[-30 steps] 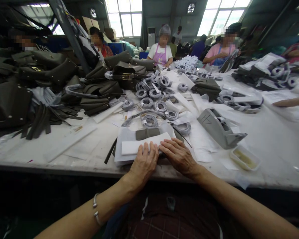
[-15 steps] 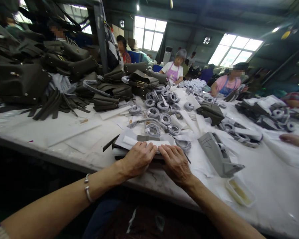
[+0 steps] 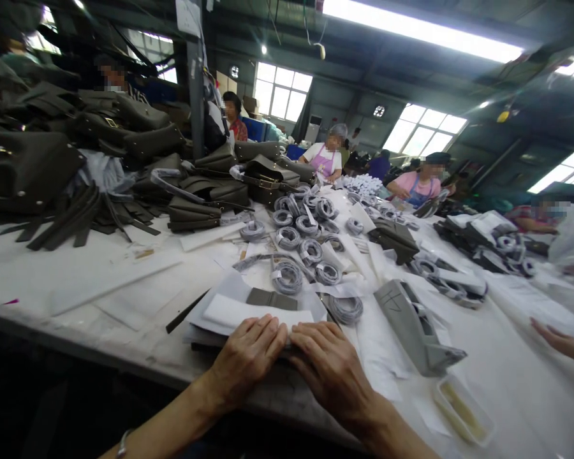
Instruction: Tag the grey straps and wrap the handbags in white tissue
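At the table's near edge lies a dark bag (image 3: 205, 348), mostly covered, with white foam sheet (image 3: 249, 313) and thin white paper (image 3: 227, 288) over it. A grey-green panel (image 3: 272, 298) shows behind the foam. My left hand (image 3: 251, 357) curls its fingers over the foam's near edge. Beside it, my right hand (image 3: 332, 363) grips the same edge, fingers bent over the top and thumb below. What lies under the fingers is hidden. A dark strap (image 3: 186, 312) sticks out at the left, and a wrapped coil (image 3: 345, 308) sits just beyond my right hand.
Wrapped coils (image 3: 310, 252) crowd the table (image 3: 138, 319) ahead. Dark bags (image 3: 23, 169) are heaped at the left. At the right are a grey holder (image 3: 409, 328), a plastic tub (image 3: 463, 408) and another person's hand (image 3: 562, 341). Several co-workers are across the table.
The view has tilted upward, so my hands sit lower in it. More of the foam and grey-green panel shows. Both hands keep hold of the near edge.
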Available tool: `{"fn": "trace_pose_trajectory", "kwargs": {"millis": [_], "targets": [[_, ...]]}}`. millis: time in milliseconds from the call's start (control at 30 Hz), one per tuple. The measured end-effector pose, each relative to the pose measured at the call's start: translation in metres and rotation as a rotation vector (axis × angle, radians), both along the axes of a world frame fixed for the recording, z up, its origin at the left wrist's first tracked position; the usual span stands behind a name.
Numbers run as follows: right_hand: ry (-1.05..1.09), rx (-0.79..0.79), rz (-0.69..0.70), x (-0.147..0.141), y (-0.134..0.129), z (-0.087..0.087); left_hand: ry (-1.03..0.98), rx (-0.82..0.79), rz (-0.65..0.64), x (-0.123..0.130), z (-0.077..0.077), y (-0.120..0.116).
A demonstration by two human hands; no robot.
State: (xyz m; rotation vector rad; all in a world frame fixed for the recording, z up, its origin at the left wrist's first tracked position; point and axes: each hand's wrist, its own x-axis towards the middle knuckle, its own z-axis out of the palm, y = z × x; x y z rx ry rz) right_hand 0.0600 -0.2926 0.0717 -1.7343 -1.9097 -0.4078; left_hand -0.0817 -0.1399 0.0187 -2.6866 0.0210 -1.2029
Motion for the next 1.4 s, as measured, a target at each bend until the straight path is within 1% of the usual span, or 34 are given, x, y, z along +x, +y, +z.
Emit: {"fn": "trace_pose_trajectory", "kwargs": {"millis": [33,67,133,167,233,333,400,467,567,700,767,833,933,1000,1067,1133,1200,1300,1333,1400], "targets": [[0.059,0.031,0.004,0.006,-0.006,0.005,-0.01,-0.018,-0.004,-0.004,-0.001,0.001],[0.109,0.079,-0.025,0.014,-0.011,0.008,-0.017,-0.034,-0.009,-0.008,-0.001,0.002],[0.147,0.173,-0.157,0.035,-0.018,0.012,-0.037,-0.063,-0.013,-0.013,-0.003,0.003],[0.125,0.188,-0.224,0.047,-0.02,0.011,-0.048,-0.073,-0.012,-0.015,-0.003,0.003],[0.032,0.129,-0.301,0.071,-0.015,0.003,-0.065,-0.084,-0.007,-0.016,-0.005,0.003],[-0.106,-0.031,-0.303,0.099,0.008,-0.018,-0.063,-0.085,0.0,-0.016,-0.007,0.002],[-0.09,-0.104,-0.285,0.112,0.026,-0.032,-0.039,-0.099,-0.004,-0.017,-0.007,0.001],[-0.01,-0.151,-0.281,0.122,0.041,-0.039,-0.021,-0.135,-0.016,-0.019,-0.005,0.002],[0.077,-0.165,-0.308,0.136,0.049,-0.039,-0.038,-0.213,-0.024,-0.022,0.003,0.008],[0.131,-0.143,-0.381,0.147,0.036,-0.028,-0.065,-0.314,-0.002,-0.024,0.014,0.021],[0.14,-0.142,-0.406,0.149,0.029,-0.025,-0.078,-0.356,0.026,-0.025,0.016,0.027],[0.135,-0.126,-0.422,0.149,0.028,-0.025,-0.09,-0.383,0.049,-0.026,0.017,0.032],[0.182,-0.089,-0.455,0.146,0.04,-0.027,-0.103,-0.389,0.052,-0.028,0.016,0.034],[0.259,-0.122,-0.472,0.145,0.053,-0.028,-0.1,-0.375,0.034,-0.029,0.015,0.033],[0.322,-0.191,-0.477,0.141,0.062,-0.025,-0.092,-0.363,0.019,-0.031,0.014,0.031],[0.356,-0.238,-0.478,0.135,0.064,-0.019,-0.093,-0.363,0.014,-0.032,0.014,0.031],[0.395,-0.281,-0.459,0.123,0.057,-0.012,-0.109,-0.373,0.019,-0.032,0.014,0.032],[0.499,-0.405,-0.379,0.1,0.037,-0.004,-0.136,-0.405,0.052,-0.032,0.017,0.037],[0.583,-0.484,-0.358,0.091,0.03,-0.003,-0.138,-0.416,0.072,-0.031,0.018,0.039],[0.86,-0.708,-0.308,0.071,0.012,-0.001,-0.146,-0.429,0.112,-0.03,0.022,0.043]]}}
